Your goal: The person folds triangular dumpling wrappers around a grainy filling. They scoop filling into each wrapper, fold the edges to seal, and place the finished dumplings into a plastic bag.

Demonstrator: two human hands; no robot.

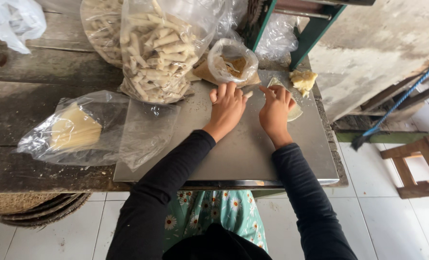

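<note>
My left hand (227, 107) and my right hand (275, 109) rest side by side, fingers down, on a steel sheet (238, 154) laid over a dark wooden table. Between the fingertips lies a small pale roll of wrapper (247, 95), pinched by my left hand. Under my right hand lies a thin pale wrapper sheet (295, 112); a corner of it shows beyond the fingers. A lump of pale yellow filling (302, 80) sits just past my right hand. A small clear bag with brown filling (232, 63) stands in front of my left hand.
A large clear bag of finished pale rolls (157, 50) stands at the back left, another behind it. A clear bag holding a stack of wrapper sheets (74, 130) lies left. Woven trays (36, 207) sit under the table; a wooden stool (419, 166) stands right; green frame legs (310, 33) rise behind.
</note>
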